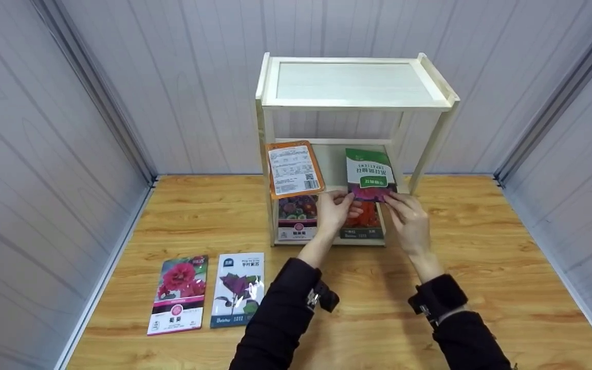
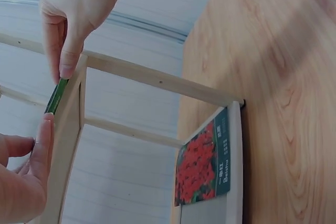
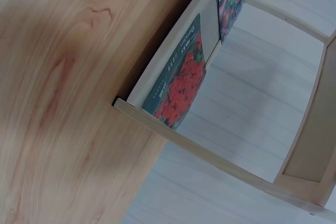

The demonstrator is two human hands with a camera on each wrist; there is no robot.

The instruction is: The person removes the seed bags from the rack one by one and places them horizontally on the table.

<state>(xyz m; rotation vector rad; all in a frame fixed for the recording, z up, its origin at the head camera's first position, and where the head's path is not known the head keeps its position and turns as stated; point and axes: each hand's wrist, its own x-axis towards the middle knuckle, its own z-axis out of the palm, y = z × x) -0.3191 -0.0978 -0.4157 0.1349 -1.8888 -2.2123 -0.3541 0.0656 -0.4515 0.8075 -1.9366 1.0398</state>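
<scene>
A green and white seed packet with purple flowers (image 1: 371, 172) lies over the right part of the rack's middle shelf. My left hand (image 1: 334, 210) pinches its near left corner and my right hand (image 1: 408, 218) its near right corner. In the left wrist view the same packet shows as a thin green edge between both hands. To its left on that shelf rests an orange-edged packet (image 1: 296, 169), its printed back facing up. Below, on the bottom shelf, are a packet with red flowers (image 2: 202, 163) and one with mixed flowers (image 1: 297, 213).
The pale wooden rack (image 1: 357, 103) stands near the back wall, its top board above the shelves. On the wooden table (image 1: 378, 339), front left, lie a pink-flower packet (image 1: 179, 293) and a purple-leaf packet (image 1: 238, 288) side by side. Panelled walls enclose both sides.
</scene>
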